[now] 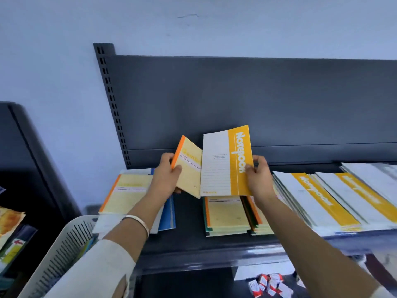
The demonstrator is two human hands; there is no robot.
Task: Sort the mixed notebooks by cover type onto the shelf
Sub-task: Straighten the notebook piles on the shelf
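pinching a cream notebook [190, 168] in the left hand [166, 179] and a yellow notebook [225, 162] by its edge in the right hand [258, 179], both raised above the shelf [193, 246], risks the yellow, seemingly thinly held, slipping onto the cream stack [225, 214] below.

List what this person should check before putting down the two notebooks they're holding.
1. Left hand holds the pale yellow notebook: ok.
2. Right hand holds the white-and-yellow notebook: ok.
3. Matching white-and-yellow row lies on the shelf, to the right: ok.
4. Matching pale yellow stack lies below the hands: ok.
5. Blue-covered notebook beneath the left stack belongs there: cannot tell.
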